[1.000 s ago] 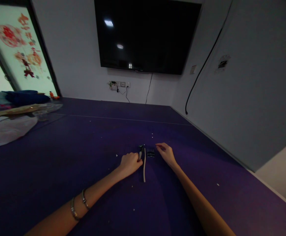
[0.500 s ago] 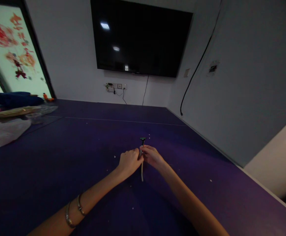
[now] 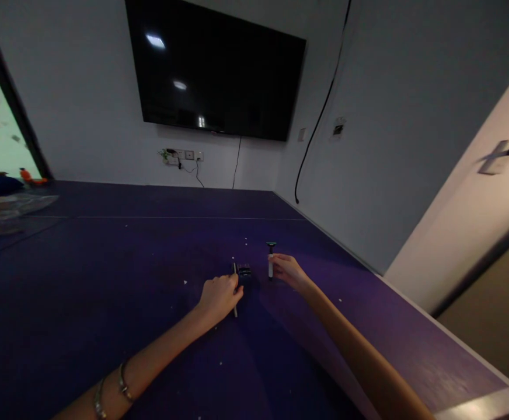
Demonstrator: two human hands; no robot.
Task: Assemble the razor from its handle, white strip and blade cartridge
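Pinching the razor (image 3: 271, 269) by its pale handle, the right hand (image 3: 288, 270) has a narrow grip; whether the left hand (image 3: 219, 296) holds or merely covers the thin stick (image 3: 236, 312) I cannot tell; one razor in hand, the small dark piece (image 3: 244, 270) lying unheld on the purple surface (image 3: 149, 262)

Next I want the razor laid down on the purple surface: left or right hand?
Right, I'd judge: the right hand has the razor between its fingers, close above the purple surface. The left hand is farther off, over the pale stick.
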